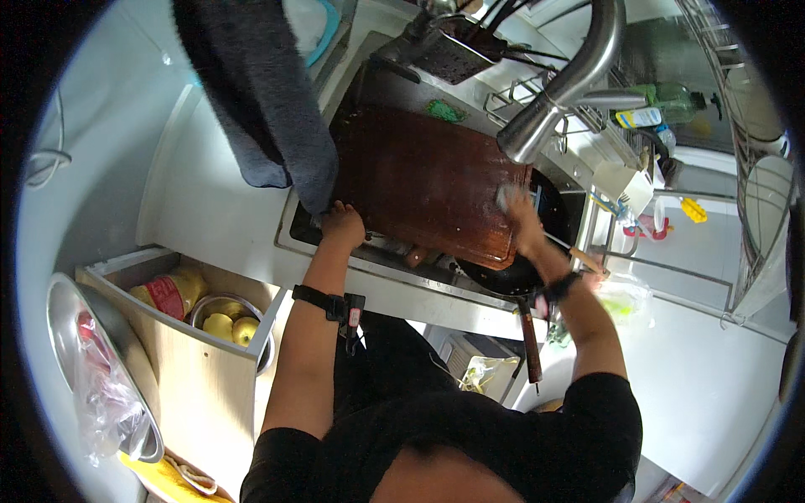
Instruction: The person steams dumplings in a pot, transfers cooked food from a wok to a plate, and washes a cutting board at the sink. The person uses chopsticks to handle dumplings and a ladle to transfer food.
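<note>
A large dark-brown wooden cutting board [421, 176], wet and shiny, lies slanted over the sink [294, 231]. My left hand [343, 225] is closed on its near left corner, beside a hanging dark grey towel [270, 94]. At the board's right end my right hand [523, 220] presses a small greyish scrubbing pad [503, 197] onto the surface. The hand is blurred and hides part of the pad. Under the board's right end sits a black pan [497, 281], its brown handle [530, 342] reaching over the counter edge.
The metal faucet [553, 94] arches over the board's far right. Behind lie a green scouring pad [443, 111] and a utensil holder [456, 53]. An open drawer [182, 333] juts out at left, next to a steel basin [126, 352]. A wire rack [666, 270] stands at right.
</note>
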`<action>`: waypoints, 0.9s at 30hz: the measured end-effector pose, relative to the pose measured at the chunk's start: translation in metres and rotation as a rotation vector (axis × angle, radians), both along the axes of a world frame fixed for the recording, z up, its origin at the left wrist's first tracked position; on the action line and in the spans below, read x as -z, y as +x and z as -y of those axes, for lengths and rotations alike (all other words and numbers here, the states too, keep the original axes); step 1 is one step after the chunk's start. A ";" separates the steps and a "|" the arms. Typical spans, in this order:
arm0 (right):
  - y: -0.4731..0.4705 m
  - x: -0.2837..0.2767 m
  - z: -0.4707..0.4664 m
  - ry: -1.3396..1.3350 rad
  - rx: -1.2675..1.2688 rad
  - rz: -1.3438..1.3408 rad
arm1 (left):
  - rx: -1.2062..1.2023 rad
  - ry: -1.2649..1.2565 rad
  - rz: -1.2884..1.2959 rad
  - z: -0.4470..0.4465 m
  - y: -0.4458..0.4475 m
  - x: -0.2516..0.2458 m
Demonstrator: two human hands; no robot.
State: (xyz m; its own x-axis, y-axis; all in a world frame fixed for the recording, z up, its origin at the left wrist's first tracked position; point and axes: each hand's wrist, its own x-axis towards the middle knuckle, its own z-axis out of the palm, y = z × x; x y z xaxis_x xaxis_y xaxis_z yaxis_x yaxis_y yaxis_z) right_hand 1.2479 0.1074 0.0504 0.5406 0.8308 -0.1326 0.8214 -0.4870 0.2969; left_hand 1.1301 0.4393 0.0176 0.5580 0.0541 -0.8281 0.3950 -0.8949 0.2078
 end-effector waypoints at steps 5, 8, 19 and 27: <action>-0.050 0.049 -0.109 -0.018 -0.009 -0.425 | 0.017 0.020 0.029 -0.001 0.000 0.002; 0.016 0.061 -0.167 -0.153 -0.030 -0.418 | 0.058 0.049 0.018 -0.001 -0.002 0.007; -0.030 -0.001 0.054 0.594 0.597 -0.153 | -0.101 0.071 0.203 0.005 0.010 0.020; -0.027 -0.049 0.043 0.286 0.947 0.029 | 0.019 0.158 1.500 0.004 0.105 -0.089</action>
